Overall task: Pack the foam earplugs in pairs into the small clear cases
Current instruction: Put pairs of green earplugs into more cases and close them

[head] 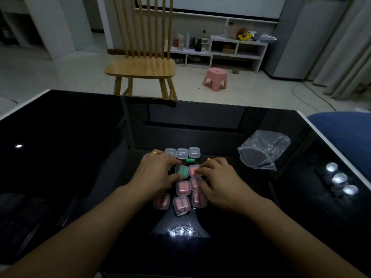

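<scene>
Dim, underexposed indoor scene; the glossy black table [80,157] mirrors bright ceiling lamps as white glare spots, colours look muted and grainy, and wide-angle distortion bends the edges

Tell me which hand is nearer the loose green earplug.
Left. The left hand has its fingertips right beside the loose green earplug; the right hand lies further off, to the earplug's right, at the pink-filled cases.

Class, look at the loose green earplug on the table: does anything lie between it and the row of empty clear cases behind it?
Nothing visible does. The green earplug lies on bare black table just in front of the empty clear cases. The left hand sits beside it, not across that gap.
</scene>
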